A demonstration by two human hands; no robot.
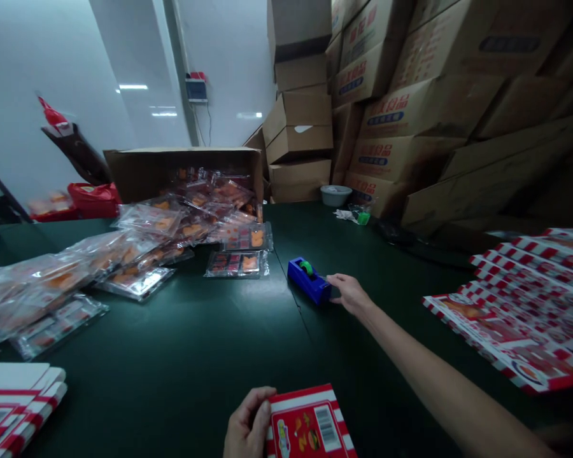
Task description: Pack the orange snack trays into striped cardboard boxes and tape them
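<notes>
My left hand [249,422] grips the left edge of a red and white printed cardboard box [310,423] at the bottom of the view. The thumb lies on its front, beside a picture of a burger and a barcode. Further out on the table, my right hand [349,293] reaches to the front end of a blue tape dispenser [309,280], its fingers pinched at the cutting edge. The strip of tape between them is barely visible. A green-rimmed roll [306,268] sits in the dispenser.
Clear plastic packets [138,251] spill leftward from an open carton [138,172] across the dark green table [191,356]. Folded red and white boxes [21,404] lie at lower left. Printed card sheets [520,318] are stacked at right. Large cartons [382,156] and a grey bowl [335,195] stand behind.
</notes>
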